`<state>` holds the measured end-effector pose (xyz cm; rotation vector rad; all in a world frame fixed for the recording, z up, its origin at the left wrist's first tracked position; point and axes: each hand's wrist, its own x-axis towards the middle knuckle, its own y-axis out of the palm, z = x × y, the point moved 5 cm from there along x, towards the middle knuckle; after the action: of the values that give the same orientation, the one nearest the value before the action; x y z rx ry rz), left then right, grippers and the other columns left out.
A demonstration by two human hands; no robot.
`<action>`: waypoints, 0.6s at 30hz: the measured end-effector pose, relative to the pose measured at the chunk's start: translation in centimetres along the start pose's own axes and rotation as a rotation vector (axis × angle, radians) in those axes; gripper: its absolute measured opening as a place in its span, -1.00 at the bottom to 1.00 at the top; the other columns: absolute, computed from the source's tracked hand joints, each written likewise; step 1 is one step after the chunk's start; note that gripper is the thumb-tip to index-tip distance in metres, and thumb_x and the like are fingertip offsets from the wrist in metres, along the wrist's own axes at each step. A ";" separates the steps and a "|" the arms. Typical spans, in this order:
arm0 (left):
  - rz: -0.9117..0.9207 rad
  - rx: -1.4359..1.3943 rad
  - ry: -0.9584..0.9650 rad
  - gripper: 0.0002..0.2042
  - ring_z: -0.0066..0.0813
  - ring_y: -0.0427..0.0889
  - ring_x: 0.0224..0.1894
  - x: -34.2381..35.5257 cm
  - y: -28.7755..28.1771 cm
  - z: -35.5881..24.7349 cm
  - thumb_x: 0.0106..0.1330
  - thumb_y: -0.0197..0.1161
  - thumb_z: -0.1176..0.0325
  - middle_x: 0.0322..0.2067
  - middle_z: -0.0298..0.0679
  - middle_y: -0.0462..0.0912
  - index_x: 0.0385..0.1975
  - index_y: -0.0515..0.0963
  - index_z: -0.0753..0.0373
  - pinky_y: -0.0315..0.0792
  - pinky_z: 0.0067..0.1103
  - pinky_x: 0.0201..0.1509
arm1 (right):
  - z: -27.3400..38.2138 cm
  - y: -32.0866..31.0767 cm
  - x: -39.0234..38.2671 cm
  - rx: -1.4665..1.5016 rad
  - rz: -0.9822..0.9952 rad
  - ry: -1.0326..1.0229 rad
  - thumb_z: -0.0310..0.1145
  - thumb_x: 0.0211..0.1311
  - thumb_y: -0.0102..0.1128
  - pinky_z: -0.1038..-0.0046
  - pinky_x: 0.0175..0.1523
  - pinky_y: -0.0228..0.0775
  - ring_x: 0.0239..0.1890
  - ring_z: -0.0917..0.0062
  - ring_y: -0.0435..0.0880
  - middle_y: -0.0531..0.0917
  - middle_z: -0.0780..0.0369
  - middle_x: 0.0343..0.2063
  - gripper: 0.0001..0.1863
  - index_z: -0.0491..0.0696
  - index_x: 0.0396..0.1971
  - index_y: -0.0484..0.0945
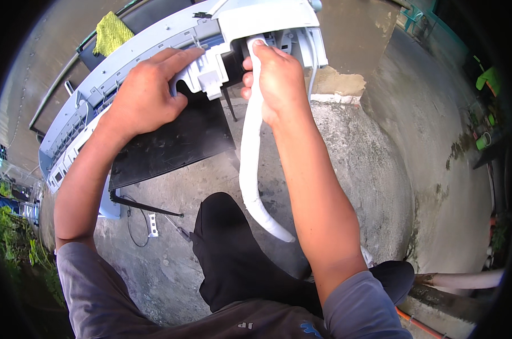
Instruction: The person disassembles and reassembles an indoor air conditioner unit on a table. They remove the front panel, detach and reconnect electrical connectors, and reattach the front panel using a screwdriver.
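Observation:
A white air-conditioner indoor unit (70,139) lies at an angle across a small black table (171,150). My left hand (148,93) has its fingers curled onto a white moulded plastic piece (208,73) at the middle of the unit. At the raised white end housing (267,17), my right hand (275,79) grips a thick white wrapped hose (248,175) near where it enters the housing. The hose hangs down and curves to the right. A thinner pale tube (313,68) runs down beside my right hand, partly hidden by it.
On the concrete floor lie a screwdriver (182,231), a small white bracket (153,225) and a thin cord. A yellow cloth (111,33) is draped behind the unit. Plants (13,254) stand at the left edge; green containers (483,141) and a pipe (459,279) are at the right.

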<state>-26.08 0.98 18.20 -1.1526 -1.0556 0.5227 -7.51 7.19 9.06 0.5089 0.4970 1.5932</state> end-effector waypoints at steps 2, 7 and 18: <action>0.000 -0.010 -0.018 -0.25 -0.03 0.75 -0.12 0.2 -0.4 0.3 0.01 0.31 0.58 0.01 -0.02 0.74 0.38 0.60 0.17 0.61 -0.38 0.02 | 0.6 0.7 0.0 -0.076 0.000 -0.003 -0.20 0.61 0.19 0.36 -0.45 0.40 -0.47 0.54 0.53 0.59 0.22 -0.31 -0.72 -0.16 -0.08 0.53; -0.029 -0.028 0.026 -0.29 0.03 0.78 -0.06 0.8 -1.8 2.1 0.03 0.33 0.54 0.00 0.06 0.76 0.35 0.62 0.21 0.61 -0.33 0.15 | 1.4 2.3 0.6 -0.271 -0.023 -0.038 -0.18 0.62 0.18 0.31 -0.37 0.54 -0.41 0.51 0.59 0.63 0.19 -0.25 -0.67 -0.19 0.00 0.53; 0.028 -0.017 0.051 -0.30 0.11 0.75 0.09 2.1 -4.2 2.4 -0.01 0.32 0.48 0.05 0.17 0.77 0.30 0.64 0.31 0.56 -0.31 0.32 | 4.4 3.2 1.0 -0.560 -0.047 0.021 -0.09 0.59 0.22 0.14 -0.31 0.66 -0.39 0.35 0.75 0.73 0.08 -0.30 -0.55 -0.26 0.02 0.62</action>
<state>-27.89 2.28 22.93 -1.1905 -1.0033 0.5049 -7.54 7.99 14.53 0.0554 0.0630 1.6064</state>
